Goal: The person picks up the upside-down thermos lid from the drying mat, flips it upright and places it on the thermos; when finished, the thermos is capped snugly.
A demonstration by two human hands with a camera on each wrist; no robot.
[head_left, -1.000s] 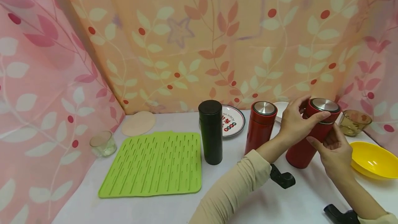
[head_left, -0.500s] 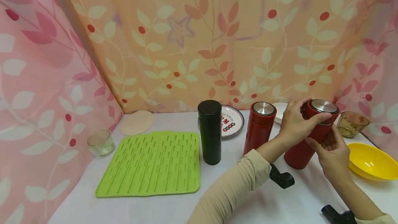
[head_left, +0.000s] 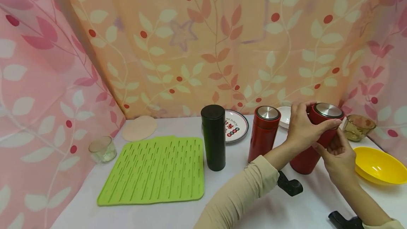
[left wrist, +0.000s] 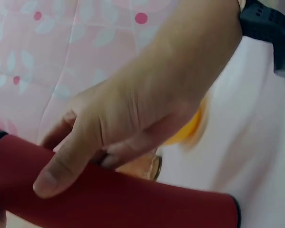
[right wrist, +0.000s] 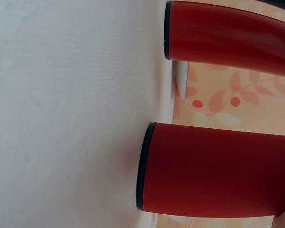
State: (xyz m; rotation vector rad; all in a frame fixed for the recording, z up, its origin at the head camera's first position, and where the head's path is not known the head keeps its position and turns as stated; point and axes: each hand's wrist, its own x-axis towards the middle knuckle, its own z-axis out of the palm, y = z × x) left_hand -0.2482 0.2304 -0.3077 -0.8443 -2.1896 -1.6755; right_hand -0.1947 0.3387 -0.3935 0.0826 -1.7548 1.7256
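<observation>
A red thermos [head_left: 305, 162] with a shiny metal-topped lid [head_left: 329, 110] stands on the white table, leaning to the right in the head view. My left hand [head_left: 302, 126] grips it near the top, thumb across the front of the lid area. Lower down, my right hand [head_left: 340, 160] holds the body from the right side; some of its fingers are hidden behind. The left wrist view shows that right hand [left wrist: 128, 114] with its thumb along the red wall. In the right wrist view the thermos base [right wrist: 204, 171] meets the table.
A second red thermos [head_left: 264, 133] and a black flask [head_left: 214, 140] stand to the left. Behind are a printed plate [head_left: 236, 126] and a white dish [head_left: 284, 116]. A yellow bowl [head_left: 381, 167] and amber glass [head_left: 357, 128] sit right. Left lie a green mat [head_left: 152, 172] and clear glass [head_left: 103, 149].
My left thumb has shifted slightly to the right across the front of the lid area. My right hand keeps its hold, and the thermos stays in place. The head view has shifted slightly.
</observation>
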